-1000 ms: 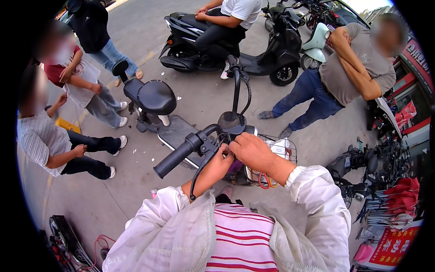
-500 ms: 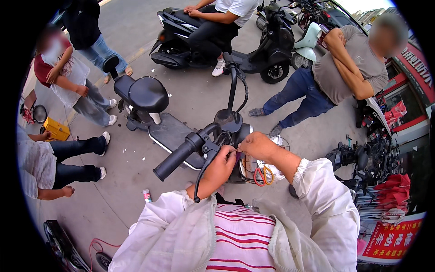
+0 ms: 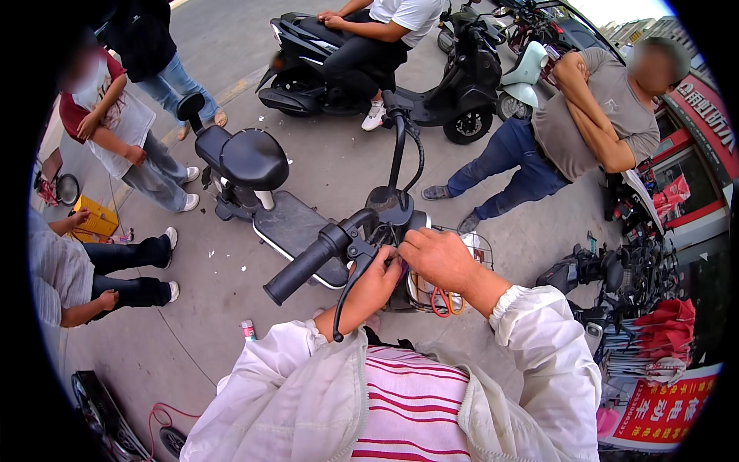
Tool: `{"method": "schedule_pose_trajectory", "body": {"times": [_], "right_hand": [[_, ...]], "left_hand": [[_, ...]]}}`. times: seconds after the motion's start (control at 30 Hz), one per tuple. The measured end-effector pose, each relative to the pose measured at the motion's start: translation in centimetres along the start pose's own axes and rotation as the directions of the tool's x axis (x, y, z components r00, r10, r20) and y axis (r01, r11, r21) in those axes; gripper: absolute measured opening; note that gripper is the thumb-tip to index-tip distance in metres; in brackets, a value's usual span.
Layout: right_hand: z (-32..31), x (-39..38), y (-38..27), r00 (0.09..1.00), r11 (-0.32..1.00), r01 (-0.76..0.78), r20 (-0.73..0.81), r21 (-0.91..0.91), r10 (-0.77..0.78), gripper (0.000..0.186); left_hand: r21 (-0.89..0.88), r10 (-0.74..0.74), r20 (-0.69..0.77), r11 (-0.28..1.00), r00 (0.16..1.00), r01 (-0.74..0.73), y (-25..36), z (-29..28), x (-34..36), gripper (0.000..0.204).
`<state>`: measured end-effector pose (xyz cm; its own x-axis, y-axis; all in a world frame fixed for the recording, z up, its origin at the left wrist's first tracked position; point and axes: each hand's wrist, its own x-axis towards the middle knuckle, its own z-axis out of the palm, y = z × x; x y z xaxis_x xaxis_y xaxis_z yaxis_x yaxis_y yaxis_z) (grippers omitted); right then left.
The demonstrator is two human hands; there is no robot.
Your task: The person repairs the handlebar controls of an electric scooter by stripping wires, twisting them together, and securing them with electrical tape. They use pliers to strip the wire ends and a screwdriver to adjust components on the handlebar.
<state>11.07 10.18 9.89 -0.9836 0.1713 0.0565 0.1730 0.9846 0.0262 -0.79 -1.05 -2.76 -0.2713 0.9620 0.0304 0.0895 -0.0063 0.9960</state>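
My left hand (image 3: 372, 292) is closed in a pinch just behind the brake lever (image 3: 350, 299) of a small electric scooter, close by its black handlebar grip (image 3: 299, 269). Facing it, my right hand (image 3: 444, 260) is closed too, its fingertips beside the left thumb at the scooter's front. Whatever the fingers pinch is too small or hidden to make out. Below my right hand, red and orange scissor handles (image 3: 441, 302) show at the wire basket (image 3: 479, 248). The headset cover (image 3: 389, 205) sits just beyond both hands.
The scooter's black seat (image 3: 254, 159) and footboard (image 3: 296, 235) extend to the far left. Several people stand around, and one sits on a black scooter (image 3: 454, 92). A small bottle (image 3: 248, 330) stands on the pavement; more scooters (image 3: 608, 266) and folded red umbrellas (image 3: 666, 327) line the right.
My right hand has turned its knuckles upward and moved slightly forward, covering more of the front and part of the scissor handles. My left hand stays nearly in place.
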Motion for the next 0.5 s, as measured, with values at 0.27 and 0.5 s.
{"method": "schedule_pose_trajectory", "body": {"times": [0.27,0.5], "right_hand": [[1.5,2.3,-0.4,0.667,0.475,-0.732,0.369,0.489,0.647,0.025],[-2.3,-0.1,-0.4,0.941,0.898,-0.334,0.04,0.287,0.337,0.027]], "left_hand": [[0.029,0.024,0.021,0.999,0.999,-0.025,1.4,-0.3,-0.2,0.016],[-0.126,-0.023,-0.002,0.992,1.0,0.023,1.0,0.0,-0.1,0.014]]}}
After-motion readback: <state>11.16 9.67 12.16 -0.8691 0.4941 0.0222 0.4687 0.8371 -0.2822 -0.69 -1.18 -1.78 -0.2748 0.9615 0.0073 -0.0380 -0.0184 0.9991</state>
